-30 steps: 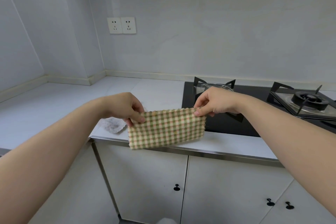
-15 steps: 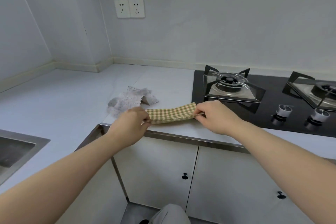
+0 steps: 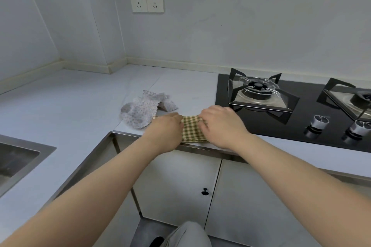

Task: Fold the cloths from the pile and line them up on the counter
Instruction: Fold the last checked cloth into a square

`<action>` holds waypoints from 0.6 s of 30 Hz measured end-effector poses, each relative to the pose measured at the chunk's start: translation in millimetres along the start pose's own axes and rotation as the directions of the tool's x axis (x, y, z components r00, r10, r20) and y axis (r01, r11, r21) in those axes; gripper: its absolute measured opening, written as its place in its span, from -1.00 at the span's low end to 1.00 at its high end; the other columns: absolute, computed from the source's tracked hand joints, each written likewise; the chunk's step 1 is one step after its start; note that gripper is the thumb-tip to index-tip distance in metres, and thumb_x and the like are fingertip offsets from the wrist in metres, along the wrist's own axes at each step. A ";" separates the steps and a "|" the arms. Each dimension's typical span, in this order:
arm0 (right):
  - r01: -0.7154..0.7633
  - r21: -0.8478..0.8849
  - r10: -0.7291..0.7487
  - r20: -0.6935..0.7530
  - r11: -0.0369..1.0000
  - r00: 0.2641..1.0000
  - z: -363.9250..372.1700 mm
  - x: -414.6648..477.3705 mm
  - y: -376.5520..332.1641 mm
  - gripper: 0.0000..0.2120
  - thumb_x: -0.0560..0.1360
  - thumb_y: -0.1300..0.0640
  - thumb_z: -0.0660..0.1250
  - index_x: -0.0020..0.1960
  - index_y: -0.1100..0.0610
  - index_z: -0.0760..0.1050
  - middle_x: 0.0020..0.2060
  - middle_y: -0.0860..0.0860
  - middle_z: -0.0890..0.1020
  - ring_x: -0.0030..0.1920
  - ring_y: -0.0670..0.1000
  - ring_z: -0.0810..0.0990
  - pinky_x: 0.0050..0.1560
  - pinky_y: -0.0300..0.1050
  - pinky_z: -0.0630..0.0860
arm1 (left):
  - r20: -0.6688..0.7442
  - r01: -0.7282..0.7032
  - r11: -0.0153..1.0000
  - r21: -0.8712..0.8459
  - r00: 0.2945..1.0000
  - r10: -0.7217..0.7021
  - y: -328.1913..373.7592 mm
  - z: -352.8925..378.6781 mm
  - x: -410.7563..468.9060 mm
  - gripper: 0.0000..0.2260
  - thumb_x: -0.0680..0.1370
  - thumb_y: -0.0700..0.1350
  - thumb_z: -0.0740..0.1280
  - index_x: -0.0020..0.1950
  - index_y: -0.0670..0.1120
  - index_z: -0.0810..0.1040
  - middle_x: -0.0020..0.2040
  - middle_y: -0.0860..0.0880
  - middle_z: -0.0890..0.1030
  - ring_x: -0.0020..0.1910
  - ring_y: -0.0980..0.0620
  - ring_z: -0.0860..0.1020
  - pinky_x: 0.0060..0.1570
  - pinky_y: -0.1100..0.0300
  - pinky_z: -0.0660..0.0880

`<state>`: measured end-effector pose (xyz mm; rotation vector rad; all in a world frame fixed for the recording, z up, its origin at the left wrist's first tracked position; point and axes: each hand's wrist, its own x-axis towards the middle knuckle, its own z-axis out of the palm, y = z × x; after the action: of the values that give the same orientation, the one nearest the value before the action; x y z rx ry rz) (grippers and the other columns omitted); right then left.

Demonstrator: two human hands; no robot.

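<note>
I hold the folded checked cloth (image 3: pixel 193 130) down at the front edge of the surface (image 3: pixel 80 106) so the fold sets, left hand (image 3: pixel 167 126) flat on one end, right hand (image 3: pixel 219 124) bent over the other, whether pinching or pressing I cannot tell.

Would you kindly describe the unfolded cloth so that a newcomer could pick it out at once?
Start at the black gas hob and look left along the white counter. Near its front edge lies a crumpled pale cloth with small specks. Unlike the green checked cloth beside it, it is speckled, rumpled and not folded.
</note>
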<state>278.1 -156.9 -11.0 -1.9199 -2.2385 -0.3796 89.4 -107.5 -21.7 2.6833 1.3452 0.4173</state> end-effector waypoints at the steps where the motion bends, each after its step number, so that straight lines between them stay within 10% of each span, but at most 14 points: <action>1: 0.020 0.012 -0.021 0.048 1.000 0.999 7.0 6.9 -6.7 -0.68 0.63 -0.02 0.05 0.09 0.06 0.53 0.10 -0.04 0.59 0.22 0.05 0.48 0.17 0.03 0.37 | 0.070 0.024 1.000 0.000 0.997 -0.024 2.3 5.7 7.5 -0.80 0.65 -0.17 0.13 0.18 -0.18 0.48 0.21 -0.13 0.51 0.24 -0.15 0.48 0.17 0.03 0.41; 9: -0.106 -0.036 0.111 0.408 0.994 0.906 26.8 11.6 -9.4 -0.40 0.68 -0.13 -0.21 0.62 0.16 -0.01 0.61 0.07 0.07 0.60 0.05 -0.02 0.55 0.22 -0.21 | 0.305 0.205 0.976 0.077 0.927 -0.219 -8.4 28.2 9.1 -0.36 0.67 0.21 -0.07 0.63 -0.13 -0.13 0.64 -0.09 -0.13 0.60 -0.14 -0.18 0.55 -0.09 -0.17; 14: -0.122 -0.145 0.180 0.513 0.982 0.839 6.0 24.7 5.0 -0.51 0.69 -0.05 -0.17 0.60 0.00 0.11 0.59 0.02 0.15 0.60 0.18 -0.12 0.46 0.42 -0.31 | 0.303 0.208 0.960 0.188 0.917 -0.259 -21.9 14.5 13.3 -0.51 0.69 0.08 -0.04 0.57 -0.10 0.12 0.56 -0.16 0.17 0.54 -0.21 0.12 0.49 -0.19 0.09; 18: -0.162 -0.229 0.259 0.500 0.960 0.826 -2.8 34.9 13.8 -0.51 0.57 0.22 0.04 0.49 0.05 0.33 0.52 0.11 0.29 0.59 0.24 -0.05 0.48 0.42 -0.20 | 0.172 0.163 0.917 0.365 0.956 -0.239 -12.7 -4.5 20.6 -0.71 0.59 -0.26 0.13 0.28 -0.10 0.45 0.23 -0.12 0.51 0.15 -0.14 0.49 0.05 -0.02 0.43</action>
<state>286.1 -122.9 2.9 -2.6024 -2.3092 -0.0097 90.1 -83.5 -16.2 2.7049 1.7438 -0.1439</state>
